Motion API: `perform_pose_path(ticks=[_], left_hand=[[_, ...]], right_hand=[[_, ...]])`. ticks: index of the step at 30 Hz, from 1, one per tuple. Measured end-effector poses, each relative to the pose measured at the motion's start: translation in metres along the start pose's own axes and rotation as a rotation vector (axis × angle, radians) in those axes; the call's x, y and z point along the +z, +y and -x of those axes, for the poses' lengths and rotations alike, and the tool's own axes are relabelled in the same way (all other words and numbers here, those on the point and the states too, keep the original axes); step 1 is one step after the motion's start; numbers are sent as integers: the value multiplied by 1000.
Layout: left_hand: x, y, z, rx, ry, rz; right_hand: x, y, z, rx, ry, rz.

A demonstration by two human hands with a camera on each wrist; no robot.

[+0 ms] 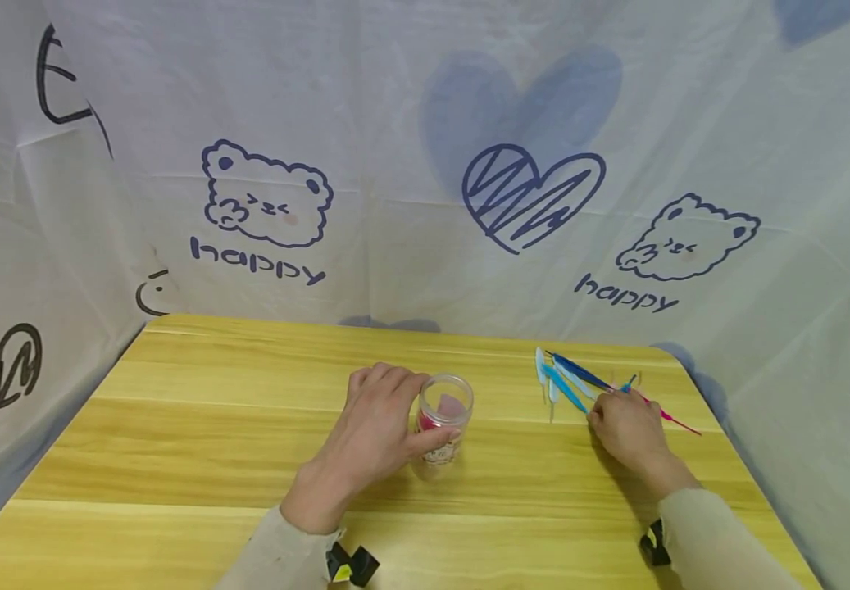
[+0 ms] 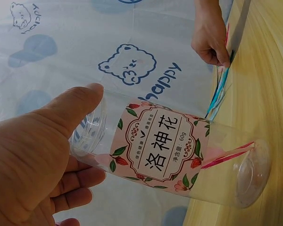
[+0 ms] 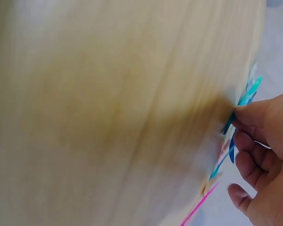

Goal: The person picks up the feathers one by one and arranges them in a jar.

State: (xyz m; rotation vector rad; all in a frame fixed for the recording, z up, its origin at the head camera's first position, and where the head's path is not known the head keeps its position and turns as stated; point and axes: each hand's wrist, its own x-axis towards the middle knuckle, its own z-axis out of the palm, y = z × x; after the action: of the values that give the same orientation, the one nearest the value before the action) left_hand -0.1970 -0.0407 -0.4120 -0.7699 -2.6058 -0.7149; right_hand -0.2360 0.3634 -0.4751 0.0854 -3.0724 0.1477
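At the left we see the left hand point(image 1: 373, 434), its thumb on one side and its fingers curled round the other, clamped on the clear jar point(image 1: 448, 414). The jar sits just right of that palm, its round mouth close by the thumb and its body running down out of the grip toward the table point(image 1: 196, 459). Below the fingers we can read 60g on the pink label point(image 2: 160, 146), and lower again, near the base, a thin pink strip point(image 2: 228, 155) leans inside. We cannot tell whether the base fully touches the wood.

Well apart from the jar, further right, lie slender feather-like pieces, bunched beside the right hand point(image 1: 631, 430). First we find a pale piece point(image 1: 540, 365), lying left of that hand's fingertips and farther from us. Next comes the bright blue piece point(image 1: 565, 387), one end running in to the right hand; we see thumb and forefinger together there, pinching it. A dark blue piece point(image 1: 579, 370) slants toward the same fingers from beyond them, its near end lost behind the hand. To the right of the grip, just past the knuckles, a magenta piece point(image 1: 679, 424) sticks out along the table.
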Motion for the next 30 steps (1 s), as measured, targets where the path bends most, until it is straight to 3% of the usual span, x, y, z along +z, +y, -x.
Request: perform_pose_path(ticks=[8,17,30], left_hand=[[-1,0,0,-7,-9,2],[-1,-2,0,-16,-16,12],[0,-1,0,0,-15,4]], right_hand=[[-9,14,5,-17,-40,13],[-3,2,-3,-25,66,-21],[7,0,-8,1,32,-15]])
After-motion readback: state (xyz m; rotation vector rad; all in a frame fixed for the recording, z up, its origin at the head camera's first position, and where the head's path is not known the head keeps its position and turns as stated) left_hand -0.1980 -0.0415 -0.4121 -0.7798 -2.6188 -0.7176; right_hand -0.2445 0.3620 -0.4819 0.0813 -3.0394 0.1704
